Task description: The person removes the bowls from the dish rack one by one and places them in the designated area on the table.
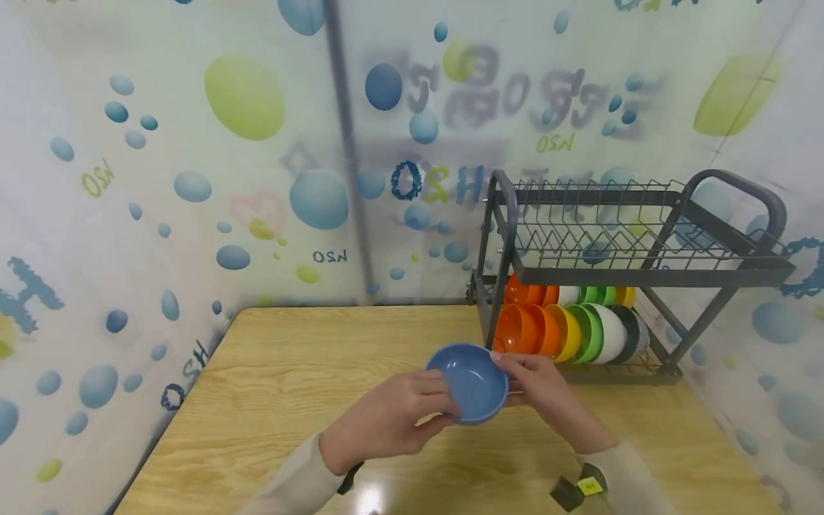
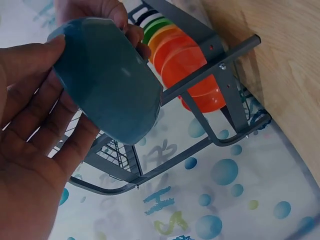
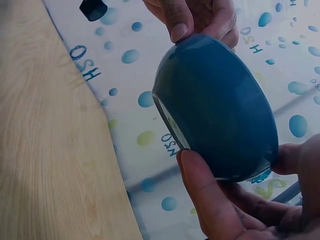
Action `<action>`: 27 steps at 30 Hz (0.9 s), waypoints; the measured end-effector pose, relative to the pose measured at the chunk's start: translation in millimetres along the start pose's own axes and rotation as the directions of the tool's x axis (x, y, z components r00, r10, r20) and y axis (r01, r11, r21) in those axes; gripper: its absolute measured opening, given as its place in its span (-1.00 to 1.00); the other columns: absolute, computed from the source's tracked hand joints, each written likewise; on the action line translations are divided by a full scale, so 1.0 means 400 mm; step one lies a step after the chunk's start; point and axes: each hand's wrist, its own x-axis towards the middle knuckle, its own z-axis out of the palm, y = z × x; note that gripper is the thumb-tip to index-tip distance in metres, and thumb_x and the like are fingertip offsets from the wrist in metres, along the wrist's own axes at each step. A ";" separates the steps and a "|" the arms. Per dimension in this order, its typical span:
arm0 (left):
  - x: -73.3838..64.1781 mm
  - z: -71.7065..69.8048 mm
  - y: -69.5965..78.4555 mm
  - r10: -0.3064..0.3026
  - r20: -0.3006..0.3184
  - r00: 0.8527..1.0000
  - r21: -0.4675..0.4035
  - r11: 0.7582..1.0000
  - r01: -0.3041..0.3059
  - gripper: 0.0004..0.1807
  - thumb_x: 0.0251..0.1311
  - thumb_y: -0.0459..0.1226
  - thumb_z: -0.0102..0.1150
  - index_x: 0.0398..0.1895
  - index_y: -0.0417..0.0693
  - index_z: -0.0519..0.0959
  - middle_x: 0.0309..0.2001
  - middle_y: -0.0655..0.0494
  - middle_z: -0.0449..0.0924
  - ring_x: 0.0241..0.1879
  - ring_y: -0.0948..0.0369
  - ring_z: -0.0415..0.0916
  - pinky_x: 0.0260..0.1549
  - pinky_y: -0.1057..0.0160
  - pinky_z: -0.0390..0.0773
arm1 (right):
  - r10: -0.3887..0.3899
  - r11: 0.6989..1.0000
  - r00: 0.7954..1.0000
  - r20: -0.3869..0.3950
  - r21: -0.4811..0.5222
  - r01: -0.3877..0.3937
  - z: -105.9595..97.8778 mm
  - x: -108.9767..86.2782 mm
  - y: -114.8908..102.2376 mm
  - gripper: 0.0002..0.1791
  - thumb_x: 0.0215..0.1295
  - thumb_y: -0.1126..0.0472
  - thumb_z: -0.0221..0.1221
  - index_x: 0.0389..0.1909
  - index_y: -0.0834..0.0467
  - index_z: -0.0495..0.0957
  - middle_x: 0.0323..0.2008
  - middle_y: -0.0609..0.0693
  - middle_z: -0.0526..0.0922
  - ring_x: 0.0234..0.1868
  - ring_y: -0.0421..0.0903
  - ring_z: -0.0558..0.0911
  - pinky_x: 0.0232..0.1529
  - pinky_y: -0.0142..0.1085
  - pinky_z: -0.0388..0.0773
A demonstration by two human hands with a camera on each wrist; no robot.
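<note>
A blue bowl [image 1: 478, 383] is held up over the table between both hands, its hollow side facing the head camera. On its left side the left hand [image 1: 404, 411] grips the wall, fingers over the rim inside and thumb beneath. The right hand [image 1: 539, 390] pinches the opposite rim, thumb on top and fingers behind. The left wrist view shows the outside of the bowl [image 2: 107, 82] with the left thumb against it. In the right wrist view the bowl [image 3: 215, 107] is tilted, and right-hand fingers [image 3: 200, 185] touch it near its base.
A dark two-tier dish rack [image 1: 644, 275] stands at the back right of the wooden table [image 1: 309, 372]. Its lower tier holds rows of orange, yellow, green, white and dark bowls [image 1: 547, 332]; the upper wire tier is bare. A patterned curtain [image 1: 257, 179] closes off the back and sides.
</note>
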 end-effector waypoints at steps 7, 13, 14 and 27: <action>-0.005 -0.007 -0.006 0.023 -0.062 0.998 0.024 0.999 -0.022 -0.84 0.17 -0.35 0.46 -0.28 0.03 0.65 -0.31 0.29 0.59 -0.23 0.37 0.49 -0.13 0.46 0.57 | -0.052 0.999 0.998 0.047 -0.009 0.053 0.002 0.000 -0.013 -0.29 0.49 -0.24 0.10 0.31 0.30 0.51 0.06 0.20 0.73 -0.01 0.05 0.78 0.01 -0.10 0.74; -0.005 -0.008 -0.028 0.026 -0.120 0.992 0.010 1.000 -0.025 -0.80 0.18 -0.37 0.45 -0.25 0.04 0.61 -0.25 0.28 0.59 -0.20 0.35 0.52 -0.09 0.39 0.59 | -0.151 0.980 0.988 0.013 -0.132 0.152 -0.002 0.001 -0.040 -0.39 0.54 -0.19 0.06 0.30 0.21 0.53 0.07 0.19 0.73 -0.04 0.05 0.79 -0.01 -0.12 0.75; -0.006 -0.008 -0.033 0.025 -0.127 0.992 0.015 1.000 -0.023 -0.80 0.17 -0.37 0.45 -0.24 0.04 0.61 -0.25 0.28 0.59 -0.20 0.35 0.52 -0.09 0.39 0.59 | -0.175 0.973 0.985 0.005 -0.152 0.174 -0.004 0.003 -0.044 -0.41 0.55 -0.16 0.06 0.30 0.20 0.53 0.09 0.19 0.72 -0.03 0.05 0.78 -0.02 -0.14 0.75; -0.024 -0.006 -0.134 -0.111 -0.181 0.977 -0.013 0.994 0.110 -0.82 0.19 -0.40 0.43 -0.23 -0.03 0.62 -0.27 0.19 0.64 -0.24 0.31 0.60 -0.21 0.39 0.65 | -0.449 0.848 0.861 -0.240 -0.416 0.327 -0.037 0.022 -0.084 -0.45 0.49 -0.14 0.16 0.30 0.13 0.53 0.22 0.13 0.65 0.23 0.10 0.61 0.23 0.09 0.60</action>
